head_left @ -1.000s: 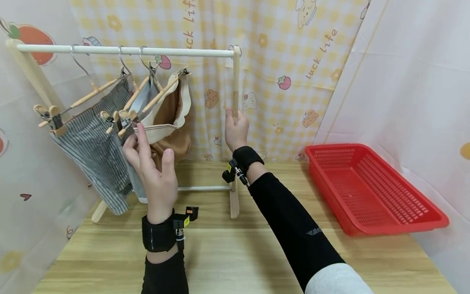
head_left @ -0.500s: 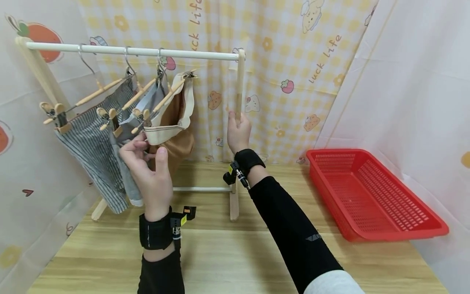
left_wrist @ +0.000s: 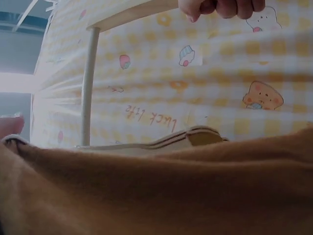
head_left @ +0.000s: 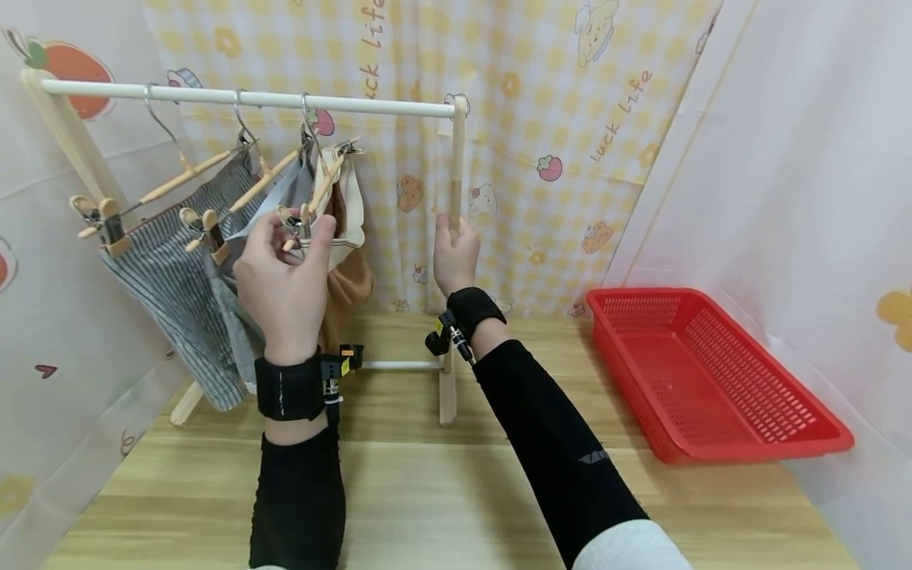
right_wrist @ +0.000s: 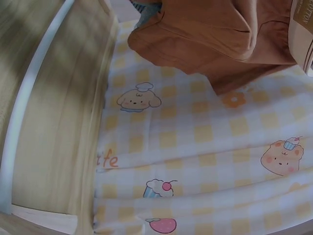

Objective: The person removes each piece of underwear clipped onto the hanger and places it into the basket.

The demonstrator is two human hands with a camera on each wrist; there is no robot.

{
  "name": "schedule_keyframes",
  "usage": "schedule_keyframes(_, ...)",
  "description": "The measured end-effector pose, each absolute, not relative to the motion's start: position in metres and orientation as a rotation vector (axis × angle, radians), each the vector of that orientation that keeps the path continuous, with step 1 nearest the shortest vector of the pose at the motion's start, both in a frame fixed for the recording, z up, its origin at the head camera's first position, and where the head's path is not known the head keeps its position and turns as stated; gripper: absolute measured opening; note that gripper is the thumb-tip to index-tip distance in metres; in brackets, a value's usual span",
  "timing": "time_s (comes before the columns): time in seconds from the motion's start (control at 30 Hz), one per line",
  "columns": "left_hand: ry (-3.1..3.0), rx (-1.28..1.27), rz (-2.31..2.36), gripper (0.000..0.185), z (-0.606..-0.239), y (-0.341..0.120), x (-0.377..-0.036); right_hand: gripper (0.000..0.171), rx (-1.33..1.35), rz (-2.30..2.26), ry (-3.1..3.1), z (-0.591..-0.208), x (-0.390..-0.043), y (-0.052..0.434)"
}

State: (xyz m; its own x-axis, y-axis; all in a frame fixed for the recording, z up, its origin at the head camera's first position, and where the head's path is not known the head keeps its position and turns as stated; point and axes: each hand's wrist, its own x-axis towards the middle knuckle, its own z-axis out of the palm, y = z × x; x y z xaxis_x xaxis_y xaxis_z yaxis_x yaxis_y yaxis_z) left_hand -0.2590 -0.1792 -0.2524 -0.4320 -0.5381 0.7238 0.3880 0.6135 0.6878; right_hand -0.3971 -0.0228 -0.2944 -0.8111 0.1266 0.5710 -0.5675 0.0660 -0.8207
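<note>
My left hand (head_left: 281,293) is raised at the near clip (head_left: 304,215) of the rightmost trouser hanger, thumb and fingers closed around it. From this hanger hang brown shorts (head_left: 349,285) with a cream waistband (head_left: 351,237), partly hidden behind the hand. Brown cloth (left_wrist: 146,191) fills the lower left wrist view. My right hand (head_left: 457,261) grips the right wooden post (head_left: 457,166) of the clothes rack. In the right wrist view the shorts (right_wrist: 205,39) hang at the top, beside the curtain.
Striped trousers (head_left: 181,269) and a grey-blue garment (head_left: 235,309) hang from two hangers further left on the white rail (head_left: 199,96). A red perforated basket (head_left: 641,380) stands at the right of the wooden table (head_left: 399,499). A checked curtain (head_left: 527,229) backs the rack.
The rightmost hanger slid right along the rail, away from the middle one. My left hand then rose from below the waistband to the near clip. My right hand stays on the post.
</note>
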Motion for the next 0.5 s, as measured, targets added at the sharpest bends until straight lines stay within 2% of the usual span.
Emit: schedule_keyframes(0.5, -1.771, 0.092, -0.856, 0.043, -0.236, -0.176, -0.263, 0.035, 0.424, 1.804, -1.853, -0.292, -0.396, -0.025)
